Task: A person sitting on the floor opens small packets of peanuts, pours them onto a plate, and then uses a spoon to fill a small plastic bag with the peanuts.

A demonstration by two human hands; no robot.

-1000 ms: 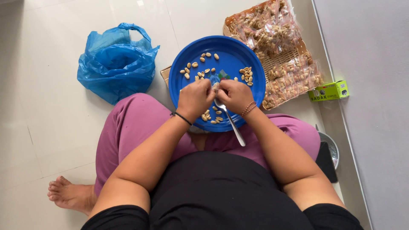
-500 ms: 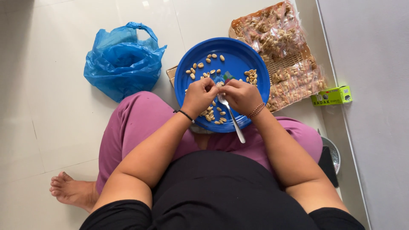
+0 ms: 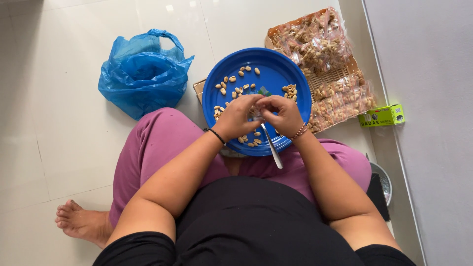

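Observation:
A round blue plate rests on my lap and holds several scattered peanuts. Over the plate's middle my left hand and my right hand meet, fingertips pinched together around a small clear packet that is mostly hidden. My right hand also grips a metal spoon whose handle points back toward me. A small green scrap lies on the plate just beyond my fingers.
A crumpled blue plastic bag sits on the white tile floor at the left. A woven tray piled with small clear packets of peanuts lies right of the plate. A green box and a grey wall are at the right.
The view has shifted slightly. My hands have stayed together over the plate, fingers working at the small packet.

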